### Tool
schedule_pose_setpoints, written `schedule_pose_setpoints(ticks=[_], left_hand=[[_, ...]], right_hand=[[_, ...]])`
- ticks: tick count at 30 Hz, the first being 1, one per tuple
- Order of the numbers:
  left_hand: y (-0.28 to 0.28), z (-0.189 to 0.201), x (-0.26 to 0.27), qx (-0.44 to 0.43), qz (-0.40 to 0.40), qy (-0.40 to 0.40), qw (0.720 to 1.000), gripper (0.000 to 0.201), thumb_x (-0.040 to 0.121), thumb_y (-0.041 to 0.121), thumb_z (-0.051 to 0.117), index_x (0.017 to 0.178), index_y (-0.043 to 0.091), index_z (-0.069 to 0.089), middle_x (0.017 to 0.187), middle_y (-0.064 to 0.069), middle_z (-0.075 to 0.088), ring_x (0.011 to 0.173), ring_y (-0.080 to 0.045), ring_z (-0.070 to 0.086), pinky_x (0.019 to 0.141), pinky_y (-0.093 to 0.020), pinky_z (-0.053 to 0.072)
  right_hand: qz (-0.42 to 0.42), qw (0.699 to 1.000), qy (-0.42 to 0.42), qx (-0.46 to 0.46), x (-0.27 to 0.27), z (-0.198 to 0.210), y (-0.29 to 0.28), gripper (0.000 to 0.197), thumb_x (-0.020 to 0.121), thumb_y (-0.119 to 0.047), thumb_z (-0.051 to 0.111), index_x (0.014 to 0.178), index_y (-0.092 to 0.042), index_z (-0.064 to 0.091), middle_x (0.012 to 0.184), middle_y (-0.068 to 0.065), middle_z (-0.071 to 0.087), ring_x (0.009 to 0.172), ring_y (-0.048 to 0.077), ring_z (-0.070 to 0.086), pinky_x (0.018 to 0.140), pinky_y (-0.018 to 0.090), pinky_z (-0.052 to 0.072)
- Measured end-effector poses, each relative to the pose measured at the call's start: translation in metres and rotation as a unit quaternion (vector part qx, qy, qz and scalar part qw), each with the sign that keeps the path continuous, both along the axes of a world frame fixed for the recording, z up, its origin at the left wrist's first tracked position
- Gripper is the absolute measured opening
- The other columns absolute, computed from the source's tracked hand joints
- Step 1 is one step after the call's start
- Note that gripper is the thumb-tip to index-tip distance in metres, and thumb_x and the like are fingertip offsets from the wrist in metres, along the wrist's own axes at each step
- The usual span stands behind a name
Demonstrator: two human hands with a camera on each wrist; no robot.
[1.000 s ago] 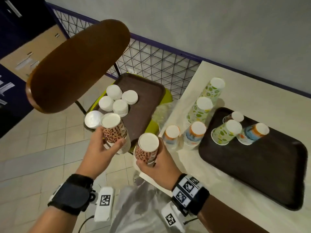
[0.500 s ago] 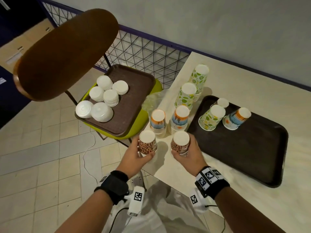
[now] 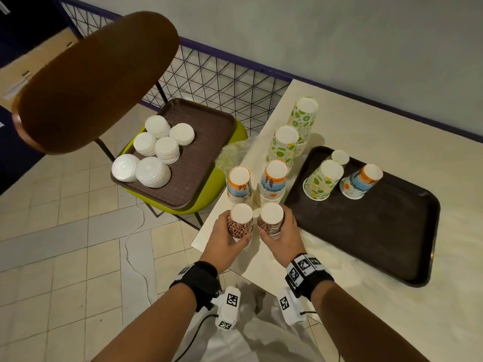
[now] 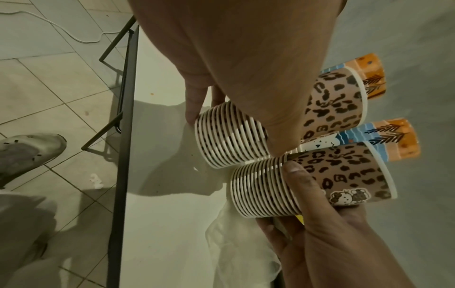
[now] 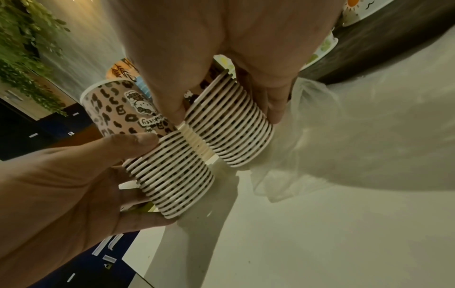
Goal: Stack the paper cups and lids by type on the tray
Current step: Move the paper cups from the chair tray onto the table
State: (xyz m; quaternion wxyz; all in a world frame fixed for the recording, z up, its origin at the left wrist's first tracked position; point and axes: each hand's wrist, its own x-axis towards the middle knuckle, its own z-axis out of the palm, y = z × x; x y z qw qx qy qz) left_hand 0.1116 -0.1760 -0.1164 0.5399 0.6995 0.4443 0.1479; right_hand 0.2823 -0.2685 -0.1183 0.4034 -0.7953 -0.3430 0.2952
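Two upside-down stacks of leopard-print paper cups are held side by side over the table's near left corner. My left hand (image 3: 230, 232) grips the left stack (image 3: 241, 223) (image 4: 231, 134) (image 5: 169, 175). My right hand (image 3: 283, 228) grips the right stack (image 3: 271, 220) (image 4: 344, 171) (image 5: 229, 124). The two stacks almost touch. Whether they rest on the table I cannot tell. The dark tray (image 3: 379, 231) lies on the table to their right. On it a green-leaf cup (image 3: 322, 182) and a blue-orange cup (image 3: 362, 181) lie on their sides.
Two blue-orange stacks (image 3: 239, 184) and two green-leaf stacks (image 3: 283, 145) stand upside down behind the hands. A second tray (image 3: 198, 152) with several white lid piles (image 3: 162, 147) sits on a green chair at left. A clear plastic bag (image 3: 232, 155) lies at the table edge.
Both hands carried their leopard stacks from beside the chair over to the table corner. The stacks have come closer together and now sit side by side.
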Motion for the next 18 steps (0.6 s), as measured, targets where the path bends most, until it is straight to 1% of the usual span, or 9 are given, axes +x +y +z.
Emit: schedule_pose_setpoints(ticks=[2, 5, 8, 10, 11, 13, 15, 16, 18], left_hand=[[0.000, -0.004, -0.001, 0.004, 0.002, 0.003, 1.000, 0.077, 0.088, 0.031, 0.082, 0.151, 0.025, 0.037, 0.146, 0.006, 0.049, 0.136, -0.011, 0.048, 0.115, -0.033, 0.042], [0.000, -0.009, 0.000, 0.002, 0.000, 0.004, 1.000, 0.080, 0.088, 0.036, 0.081, 0.152, 0.028, 0.035, 0.149, 0.009, 0.047, 0.139, -0.010, 0.046, 0.118, -0.037, 0.042], [0.000, -0.010, 0.001, -0.004, -0.002, 0.004, 1.000, 0.082, 0.088, 0.036, 0.082, 0.153, 0.027, 0.033, 0.150, 0.009, 0.046, 0.140, -0.010, 0.045, 0.119, -0.039, 0.042], [0.000, -0.011, 0.002, -0.007, -0.002, 0.003, 1.000, 0.082, 0.088, 0.035, 0.082, 0.152, 0.027, 0.033, 0.150, 0.009, 0.046, 0.140, -0.011, 0.045, 0.119, -0.040, 0.042], [0.001, -0.011, 0.002, -0.009, -0.002, 0.002, 1.000, 0.081, 0.088, 0.034, 0.082, 0.151, 0.027, 0.033, 0.150, 0.008, 0.046, 0.140, -0.011, 0.045, 0.119, -0.040, 0.042], [0.001, -0.010, 0.002, -0.012, -0.004, 0.002, 1.000, 0.079, 0.088, 0.031, 0.083, 0.148, 0.030, 0.033, 0.149, 0.006, 0.046, 0.140, -0.013, 0.045, 0.119, -0.040, 0.042], [0.003, -0.010, 0.002, -0.014, -0.006, 0.004, 1.000, 0.078, 0.087, 0.029, 0.084, 0.145, 0.033, 0.032, 0.147, 0.006, 0.047, 0.138, -0.014, 0.047, 0.119, -0.040, 0.043], [0.003, -0.011, 0.002, -0.014, -0.009, 0.004, 1.000, 0.077, 0.087, 0.028, 0.084, 0.144, 0.034, 0.032, 0.146, 0.006, 0.048, 0.137, -0.014, 0.047, 0.118, -0.039, 0.043], [0.004, -0.012, 0.002, -0.013, -0.014, 0.007, 1.000, 0.077, 0.087, 0.028, 0.085, 0.141, 0.037, 0.031, 0.143, 0.007, 0.049, 0.135, -0.012, 0.049, 0.117, -0.038, 0.044]], right_hand=[[-0.003, 1.000, 0.004, -0.001, 0.001, -0.002, -0.001, 0.080, 0.077, -0.020, 0.085, 0.142, -0.026, 0.038, 0.143, 0.004, 0.047, 0.128, 0.015, 0.047, 0.106, 0.030, 0.042], [-0.003, 1.000, 0.007, 0.001, 0.003, -0.003, -0.001, 0.079, 0.078, -0.019, 0.085, 0.140, -0.029, 0.038, 0.141, 0.001, 0.051, 0.129, 0.016, 0.049, 0.105, 0.030, 0.043], [-0.008, 1.000, 0.010, -0.005, 0.005, -0.002, 0.000, 0.079, 0.076, -0.020, 0.087, 0.138, -0.030, 0.039, 0.136, -0.001, 0.055, 0.129, 0.018, 0.052, 0.106, 0.036, 0.047], [-0.008, 1.000, 0.007, -0.011, 0.006, 0.000, 0.000, 0.081, 0.074, -0.022, 0.088, 0.137, -0.030, 0.039, 0.135, 0.000, 0.056, 0.128, 0.020, 0.053, 0.106, 0.039, 0.048], [-0.005, 1.000, 0.004, -0.016, 0.008, 0.002, -0.001, 0.083, 0.072, -0.024, 0.089, 0.137, -0.030, 0.038, 0.135, 0.000, 0.056, 0.128, 0.021, 0.053, 0.106, 0.041, 0.048], [0.002, 0.999, 0.000, -0.034, 0.012, 0.011, -0.002, 0.090, 0.068, -0.025, 0.090, 0.141, -0.025, 0.037, 0.138, 0.004, 0.053, 0.129, 0.023, 0.052, 0.107, 0.042, 0.047], [0.004, 0.998, -0.007, -0.056, 0.016, 0.024, -0.005, 0.097, 0.066, -0.021, 0.090, 0.145, -0.021, 0.033, 0.143, 0.006, 0.047, 0.132, 0.024, 0.049, 0.110, 0.045, 0.045], [0.002, 0.998, -0.015, -0.054, 0.018, 0.032, -0.008, 0.096, 0.065, -0.019, 0.089, 0.143, -0.021, 0.034, 0.141, 0.006, 0.044, 0.130, 0.024, 0.049, 0.109, 0.046, 0.045], [-0.006, 0.998, -0.056, -0.025, 0.019, 0.052, -0.015, 0.080, 0.065, -0.018, 0.086, 0.130, -0.022, 0.040, 0.128, 0.000, 0.042, 0.119, 0.023, 0.050, 0.104, 0.046, 0.047]])
